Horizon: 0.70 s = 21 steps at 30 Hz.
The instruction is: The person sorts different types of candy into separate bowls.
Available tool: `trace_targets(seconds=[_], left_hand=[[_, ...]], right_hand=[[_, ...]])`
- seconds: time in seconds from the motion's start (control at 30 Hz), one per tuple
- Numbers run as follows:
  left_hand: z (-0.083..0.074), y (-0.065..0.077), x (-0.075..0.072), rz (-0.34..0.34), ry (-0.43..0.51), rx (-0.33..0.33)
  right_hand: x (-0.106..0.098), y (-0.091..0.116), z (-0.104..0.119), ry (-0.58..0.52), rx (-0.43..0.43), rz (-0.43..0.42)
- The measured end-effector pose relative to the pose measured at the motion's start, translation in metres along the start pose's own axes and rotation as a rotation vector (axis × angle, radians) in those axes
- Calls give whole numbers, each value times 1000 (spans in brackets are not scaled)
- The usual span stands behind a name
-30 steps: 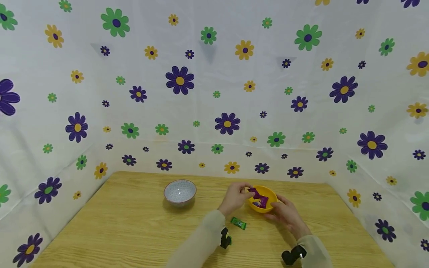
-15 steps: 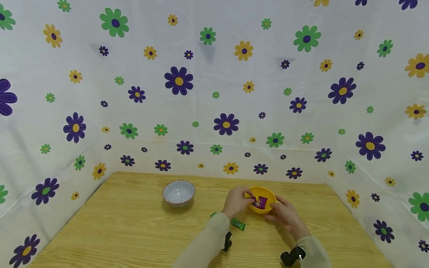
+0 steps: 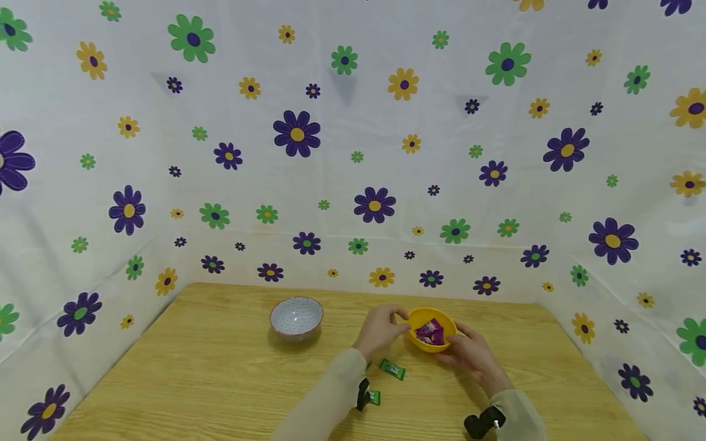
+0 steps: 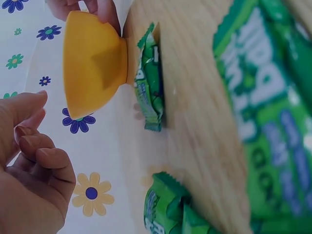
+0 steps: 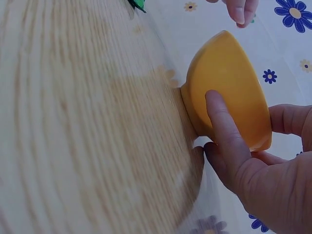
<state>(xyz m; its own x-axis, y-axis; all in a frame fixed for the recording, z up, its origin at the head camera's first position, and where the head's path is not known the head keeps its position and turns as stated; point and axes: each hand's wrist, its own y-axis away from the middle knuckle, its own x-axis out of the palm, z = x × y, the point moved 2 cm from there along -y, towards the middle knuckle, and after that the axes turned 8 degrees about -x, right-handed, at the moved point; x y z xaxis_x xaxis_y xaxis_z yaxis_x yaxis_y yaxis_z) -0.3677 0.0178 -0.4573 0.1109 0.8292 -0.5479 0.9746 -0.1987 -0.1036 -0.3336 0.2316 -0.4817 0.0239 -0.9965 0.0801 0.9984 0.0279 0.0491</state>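
A yellow bowl (image 3: 426,348) stands on the wooden table with several purple-wrapped candies (image 3: 431,331) inside. My right hand (image 3: 475,358) holds it from the right; the right wrist view shows the thumb at the rim and the other fingers along the bowl's outer side (image 5: 229,83). At the opposite rim is my left hand (image 3: 380,331), its fingers loosely bent with nothing between them. In the left wrist view that hand (image 4: 34,170) is apart from the bowl. Green-wrapped candies (image 3: 392,369) lie on the table below my left hand, some partly hidden by the wrist.
To the left stands a pale patterned bowl (image 3: 296,316) with a reddish rim. A white flowered cloth (image 3: 342,171) rises behind the table (image 3: 220,367) and along both sides. Another green candy (image 3: 375,397) sits beside the left wrist camera (image 3: 363,394).
My left hand has lowered a purple candy into the yellow bowl, let it go and drawn back slightly left to the rim. The right hand keeps its hold on the bowl.
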Motion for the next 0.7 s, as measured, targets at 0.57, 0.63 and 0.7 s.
trace_targets(seconds=[0.57,0.63,0.7], left_hand=[[10,11,-29,-10,2,59],[11,13,-34,-14,3,72],[13,15,-40,-25,-2,76]], right_hand=[[2,2,-2,3,16,5],[1,2,-1,9,20,-3],[0,3,0,8,19,6]])
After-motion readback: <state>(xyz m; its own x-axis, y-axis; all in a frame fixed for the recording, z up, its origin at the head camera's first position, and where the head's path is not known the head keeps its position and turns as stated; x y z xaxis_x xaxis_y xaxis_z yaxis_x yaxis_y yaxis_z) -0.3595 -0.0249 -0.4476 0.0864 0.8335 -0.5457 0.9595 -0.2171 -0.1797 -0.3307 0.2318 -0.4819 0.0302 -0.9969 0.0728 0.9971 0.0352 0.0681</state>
